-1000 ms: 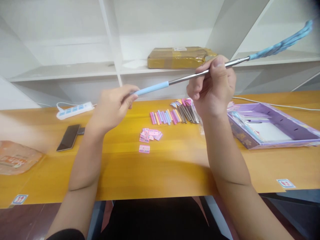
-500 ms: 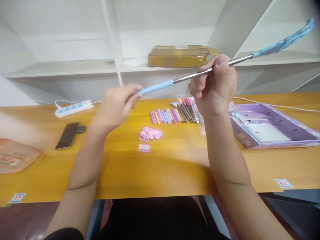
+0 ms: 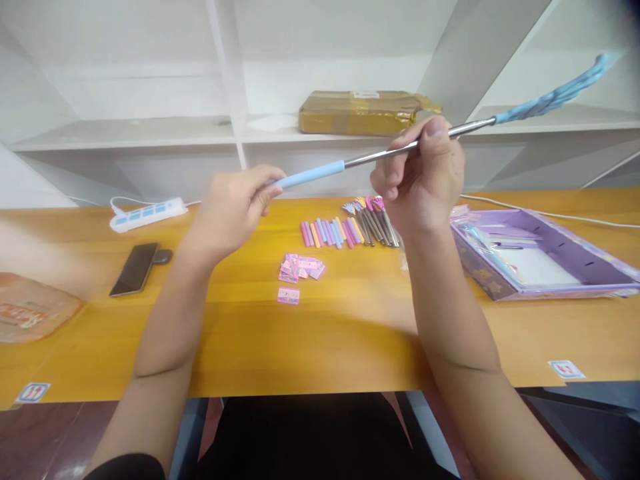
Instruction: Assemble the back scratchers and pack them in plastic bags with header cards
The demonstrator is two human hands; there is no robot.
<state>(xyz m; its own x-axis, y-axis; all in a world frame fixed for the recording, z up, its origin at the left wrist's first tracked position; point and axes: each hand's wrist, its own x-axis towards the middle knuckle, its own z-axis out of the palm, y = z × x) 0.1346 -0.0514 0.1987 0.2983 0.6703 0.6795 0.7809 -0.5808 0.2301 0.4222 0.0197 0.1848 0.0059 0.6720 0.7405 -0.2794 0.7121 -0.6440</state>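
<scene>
My left hand [image 3: 233,210] is pinching the end of the light-blue cylindrical sleeve [image 3: 313,175] on a silver metal rod with a blue claw-like tip [image 3: 470,127]; my right hand [image 3: 425,173] is closing its grip around the bare metal, keeping the rod slanted above the yellow wooden bench [image 3: 320,353]. Beyond the small pink printed cards [image 3: 300,268], multicoloured foam-like tubes [image 3: 333,233] are lying beside dark metal rods with colourful tips [image 3: 373,223].

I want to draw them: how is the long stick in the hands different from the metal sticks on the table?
The long stick is held up by the left hand and right hand; the metal sticks lie on the table. The long stick has a blue handle; no handles show on the metal sticks. Both have metal parts and colourful tips.
</scene>
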